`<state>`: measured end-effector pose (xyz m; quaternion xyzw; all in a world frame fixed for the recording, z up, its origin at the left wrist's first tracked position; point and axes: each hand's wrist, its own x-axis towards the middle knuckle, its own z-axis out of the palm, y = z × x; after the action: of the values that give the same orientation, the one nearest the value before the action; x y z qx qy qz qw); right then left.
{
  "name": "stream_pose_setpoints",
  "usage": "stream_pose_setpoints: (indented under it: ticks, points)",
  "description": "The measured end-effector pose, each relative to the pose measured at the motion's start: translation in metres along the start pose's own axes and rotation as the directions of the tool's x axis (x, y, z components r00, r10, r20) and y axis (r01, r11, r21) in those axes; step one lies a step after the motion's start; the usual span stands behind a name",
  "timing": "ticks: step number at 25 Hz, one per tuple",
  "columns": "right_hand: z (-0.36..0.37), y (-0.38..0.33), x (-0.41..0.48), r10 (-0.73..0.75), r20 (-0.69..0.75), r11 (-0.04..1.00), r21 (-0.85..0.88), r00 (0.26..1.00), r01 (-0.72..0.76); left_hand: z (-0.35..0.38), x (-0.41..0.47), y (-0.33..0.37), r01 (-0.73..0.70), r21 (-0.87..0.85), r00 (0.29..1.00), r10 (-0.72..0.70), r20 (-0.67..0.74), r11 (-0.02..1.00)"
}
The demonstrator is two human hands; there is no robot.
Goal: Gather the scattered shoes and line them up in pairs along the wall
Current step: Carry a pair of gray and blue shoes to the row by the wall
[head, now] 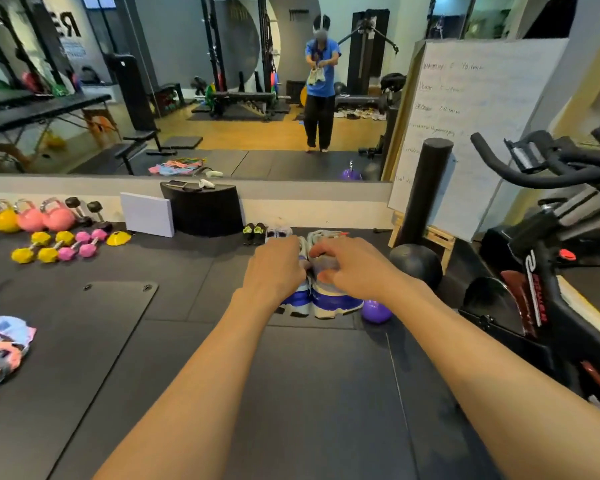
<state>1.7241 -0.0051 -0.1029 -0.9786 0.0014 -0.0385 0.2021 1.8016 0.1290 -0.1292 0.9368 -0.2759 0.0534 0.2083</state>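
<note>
I hold a pair of grey-and-white trainers with blue heels out in front of me, side by side, heels toward me. My left hand (278, 268) grips the left trainer (297, 299) and my right hand (352, 270) grips the right trainer (336, 301), fingers curled over the collars. Beyond them, against the low wall under the mirror, stand a pair of black shoes with yellow-green accents (254, 232) and a pale pair (278, 232) next to it. The mirror shows me holding the trainers, and several more shoes lying on the floor far behind me.
A black curved block (205, 211) and a white board (148, 213) lean on the wall at left. Kettlebells (32, 216) and dumbbells (54, 245) lie far left. A black ball (416, 265), purple ball (376, 311), foam roller (426, 188), whiteboard easel and exercise bike (548, 258) crowd the right.
</note>
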Motion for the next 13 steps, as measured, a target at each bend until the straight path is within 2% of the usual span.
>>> stream_pose_setpoints:
  ticks: [4,7,10,13]
  points:
    - [0.001,0.047,0.118,-0.003,0.017,1.0,-0.012,1.0,0.003,0.028,0.12,-0.031,0.003,0.027,1.0,-0.003,0.01,1.0]
    - [0.002,0.077,0.208,0.058,-0.007,0.998,-0.006,0.998,-0.058,0.044,0.216,-0.058,-0.011,0.016,0.999,0.01,0.052,1.0]
    - [-0.001,0.105,0.275,0.125,-0.015,0.992,-0.027,0.992,-0.125,0.045,0.295,-0.075,-0.039,-0.053,0.975,0.05,0.218,0.998]
    - [-0.004,0.138,0.34,0.182,-0.008,0.98,-0.076,0.983,-0.183,0.058,0.372,-0.091,0.02,-0.189,0.917,0.058,0.395,0.982]
